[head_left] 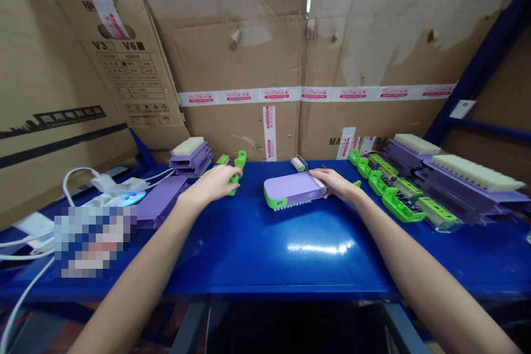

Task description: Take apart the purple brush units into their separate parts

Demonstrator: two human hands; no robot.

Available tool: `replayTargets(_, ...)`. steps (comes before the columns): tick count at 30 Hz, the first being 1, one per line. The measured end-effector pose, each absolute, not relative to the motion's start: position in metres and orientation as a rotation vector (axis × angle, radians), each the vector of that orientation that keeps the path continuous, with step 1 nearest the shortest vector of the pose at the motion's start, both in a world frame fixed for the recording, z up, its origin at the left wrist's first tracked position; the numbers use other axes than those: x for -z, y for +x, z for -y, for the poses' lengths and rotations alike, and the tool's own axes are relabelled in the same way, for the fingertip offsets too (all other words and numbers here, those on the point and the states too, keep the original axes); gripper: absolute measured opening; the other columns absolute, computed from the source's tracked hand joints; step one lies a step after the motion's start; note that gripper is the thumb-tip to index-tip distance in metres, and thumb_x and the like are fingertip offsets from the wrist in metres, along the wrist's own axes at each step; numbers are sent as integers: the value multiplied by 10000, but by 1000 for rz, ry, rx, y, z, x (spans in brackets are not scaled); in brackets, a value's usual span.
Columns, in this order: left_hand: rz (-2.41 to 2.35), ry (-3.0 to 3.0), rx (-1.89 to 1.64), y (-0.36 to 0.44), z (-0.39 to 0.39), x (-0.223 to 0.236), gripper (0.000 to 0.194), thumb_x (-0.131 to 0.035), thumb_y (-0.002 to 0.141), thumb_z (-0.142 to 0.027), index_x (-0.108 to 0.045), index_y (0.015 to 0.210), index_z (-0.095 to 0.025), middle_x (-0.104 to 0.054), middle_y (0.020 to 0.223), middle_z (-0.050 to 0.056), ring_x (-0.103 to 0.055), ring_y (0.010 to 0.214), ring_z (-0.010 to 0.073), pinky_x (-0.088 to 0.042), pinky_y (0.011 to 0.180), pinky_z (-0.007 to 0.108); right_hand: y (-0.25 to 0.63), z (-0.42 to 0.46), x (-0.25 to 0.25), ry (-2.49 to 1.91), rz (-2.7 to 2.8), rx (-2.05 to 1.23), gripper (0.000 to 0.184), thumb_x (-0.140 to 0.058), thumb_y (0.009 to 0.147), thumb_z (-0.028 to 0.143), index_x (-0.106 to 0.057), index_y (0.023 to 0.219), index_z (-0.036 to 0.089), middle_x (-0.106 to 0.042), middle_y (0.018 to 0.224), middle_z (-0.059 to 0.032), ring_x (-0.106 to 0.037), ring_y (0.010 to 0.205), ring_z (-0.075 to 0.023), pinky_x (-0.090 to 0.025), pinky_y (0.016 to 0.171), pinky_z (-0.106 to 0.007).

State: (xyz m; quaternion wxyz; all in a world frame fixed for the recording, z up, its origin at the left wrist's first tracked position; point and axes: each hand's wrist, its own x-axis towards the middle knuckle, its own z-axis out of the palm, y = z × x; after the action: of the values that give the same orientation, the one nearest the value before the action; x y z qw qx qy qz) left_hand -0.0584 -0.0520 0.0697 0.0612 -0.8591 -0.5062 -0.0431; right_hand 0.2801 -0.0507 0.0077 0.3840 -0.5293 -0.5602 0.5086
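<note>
A purple block (290,185) with a green end cap (277,202) on its left end and white bristles below is held slightly tilted over the blue table. My right hand (337,183) grips its right end, where a clear plastic part (321,189) shows. At the left, my left hand (215,181) has its fingers bent around a loose green end cap (233,187), partly hidden by them. Another green end cap (241,158) and a yellow-green piece (223,160) lie just behind that hand. Behind the purple block sits a small clear part with a white and green insert (297,164).
Purple blocks with cream bristles are stacked at left (188,146) and right (473,171). Several green caps (398,207) and clear parts (442,215) line the right side. White cables and a power strip (124,191) occupy the left. Cardboard (240,61) walls the back.
</note>
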Motion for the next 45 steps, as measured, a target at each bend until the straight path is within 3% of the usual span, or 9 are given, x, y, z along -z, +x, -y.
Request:
replayTargets(4, 1381, -2658, 364, -24, 34, -70, 275, -547, 873, -277, -631, 1121, -191, -671, 1122, 80, -601, 1078, 214, -448, 946, 333, 284, 53, -9, -1317, 1432, -1417, 323, -618, 821, 455, -643, 908, 145, -590, 594, 9, -480, 438, -95, -324, 349, -203)
replayTargets(8, 1264, -2770, 427, 28, 11, -60, 276, -541, 886, -257, -619, 1139, -180, -659, 1156, 89, -589, 1105, 222, -443, 964, 335, 290, 54, -10, -1268, 1383, -1478, 288, -658, 787, 377, -662, 959, 146, -675, 720, -21, -555, 537, -110, -407, 439, -200)
replayTargets(16, 1267, -2859, 279, 92, -20, -32, 434, -556, 878, -268, -529, 1309, -233, -589, 1217, 101, -563, 1150, 225, -448, 956, 315, 294, 53, -11, -1303, 1304, -1483, 273, -634, 795, 333, -669, 993, 150, -697, 737, -27, -586, 566, -125, -433, 478, -206)
replayTargets(26, 1328, -2937, 200, 90, -24, -39, 219, -661, 787, -270, -688, 997, -217, -693, 1056, 39, -636, 986, 201, -471, 793, 248, 296, 52, -10, -1299, 1312, -1497, 303, -630, 798, 339, -670, 1030, 149, -697, 738, -26, -589, 563, -127, -419, 456, -207)
replayTargets(31, 1477, -2845, 178, 97, -23, -39, 222, -647, 803, -399, -670, 891, -196, -698, 931, 59, -654, 871, 214, -470, 716, 265, 296, 51, -8, -1293, 1292, -1478, 265, -627, 803, 322, -672, 1001, 152, -705, 763, -29, -592, 579, -124, -435, 488, -206)
replayTargets(33, 1511, -2800, 206, 96, -24, -38, 251, -658, 795, -407, -647, 920, -191, -682, 975, 73, -641, 911, 224, -473, 746, 278, 297, 50, -7, -1294, 1286, -1486, 266, -626, 802, 328, -671, 994, 150, -704, 759, -30, -593, 580, -129, -437, 488, -210)
replayTargets(39, 1364, -2682, 332, 89, -26, -34, 500, -671, 802, -294, -498, 1261, -198, -528, 1298, 100, -490, 1210, 243, -412, 972, 322, 298, 48, -5, -1256, 1307, -1505, 287, -633, 795, 328, -682, 1014, 148, -714, 788, -41, -606, 610, -137, -449, 503, -212)
replayTargets(45, 1453, -2747, 303, 92, -30, -33, 313, -517, 904, -288, -568, 1204, -214, -601, 1245, 75, -553, 1158, 216, -433, 949, 300, 297, 49, -6, -1272, 1299, -1492, 288, -626, 804, 308, -685, 1037, 149, -719, 792, -41, -606, 608, -135, -443, 499, -212)
